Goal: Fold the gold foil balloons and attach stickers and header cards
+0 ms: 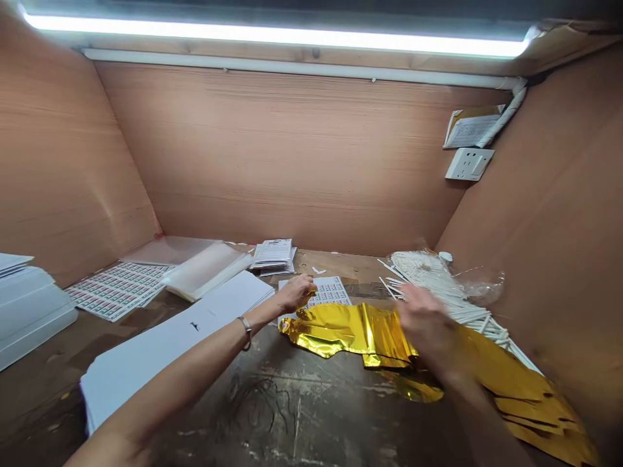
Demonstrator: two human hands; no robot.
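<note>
A flat, shiny gold foil balloon, uninflated and creased, lies across the dark tabletop in front of me. My left hand is closed above its left end, with a bit of gold foil showing at the fingertips. Over the right part of the foil is my right hand, smeared by motion, so its fingers and anything in them cannot be made out. Behind my left hand lies a sheet of printed stickers. More gold foil pieces are stacked in a fan beyond my right forearm.
Thin white sticks spill from a clear bag at the right. On the left are white paper sheets, clear plastic sleeves, sticker sheets and a white stack. Printed cards stand near the back panel.
</note>
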